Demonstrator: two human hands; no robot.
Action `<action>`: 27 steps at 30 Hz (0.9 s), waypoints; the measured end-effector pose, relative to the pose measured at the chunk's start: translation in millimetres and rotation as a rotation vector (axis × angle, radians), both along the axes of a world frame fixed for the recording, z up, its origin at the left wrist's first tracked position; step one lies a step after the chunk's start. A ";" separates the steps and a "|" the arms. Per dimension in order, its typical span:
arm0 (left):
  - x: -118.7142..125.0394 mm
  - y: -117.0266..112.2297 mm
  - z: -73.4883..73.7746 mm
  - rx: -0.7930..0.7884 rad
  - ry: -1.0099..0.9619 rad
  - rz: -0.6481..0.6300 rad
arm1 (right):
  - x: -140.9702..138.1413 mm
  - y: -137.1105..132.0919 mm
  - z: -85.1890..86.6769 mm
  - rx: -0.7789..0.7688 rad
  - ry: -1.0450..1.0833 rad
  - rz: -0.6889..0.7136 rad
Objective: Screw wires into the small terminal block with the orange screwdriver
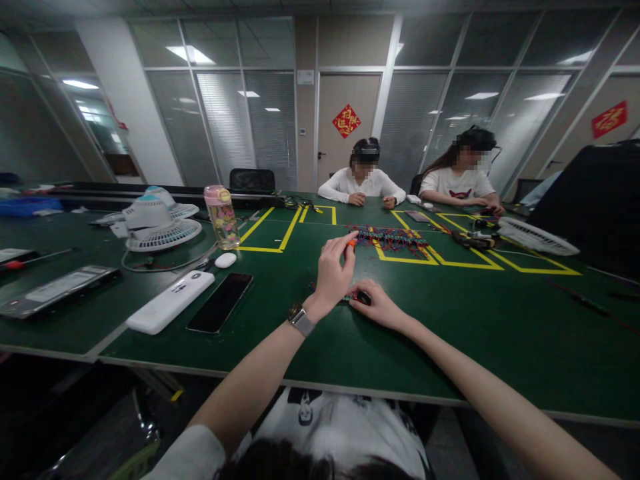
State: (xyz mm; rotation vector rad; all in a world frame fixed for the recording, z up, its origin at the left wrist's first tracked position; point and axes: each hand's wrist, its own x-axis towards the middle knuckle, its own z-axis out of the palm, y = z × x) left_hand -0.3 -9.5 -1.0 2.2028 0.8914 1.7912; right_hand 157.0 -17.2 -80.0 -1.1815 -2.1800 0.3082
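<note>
My left hand (334, 268), with a watch (300, 319) on its wrist, is raised over the table. Its thumb and fingers close around a small orange object (351, 245); the rest of that object is hidden. Just below and to the right, my right hand (381, 305) rests low on the table. Its fingers curl about a dark rounded object (362, 297), whose kind I cannot make out. A small green circuit board (346, 299) shows partly between the hands. Beyond them lies a row of small circuit boards with red and blue wires (393, 240).
On the left are a black phone (221, 303), a white power bank (171, 302), a white earbud case (225, 260), a bottle (223, 219) and white fans (163, 233). Yellow tape (467, 265) marks the green table (475, 333). Two people sit across.
</note>
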 end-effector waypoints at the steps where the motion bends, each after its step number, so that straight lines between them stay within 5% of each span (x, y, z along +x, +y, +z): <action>1: 0.2 -0.1 -0.1 0.008 0.004 0.013 | 0.1 0.0 -0.1 0.002 0.000 -0.002; 6: 0.9 -0.4 -0.3 -0.009 -0.011 0.081 | 0.8 1.1 -2.1 0.008 -0.001 0.002; 15: 1.0 4.5 -2.5 -0.007 -0.024 -0.043 | 0.6 1.7 -2.3 0.003 0.001 0.003; 27: 0.2 0.3 0.9 0.000 -0.053 0.062 | 1.2 2.1 -3.3 0.016 0.015 0.013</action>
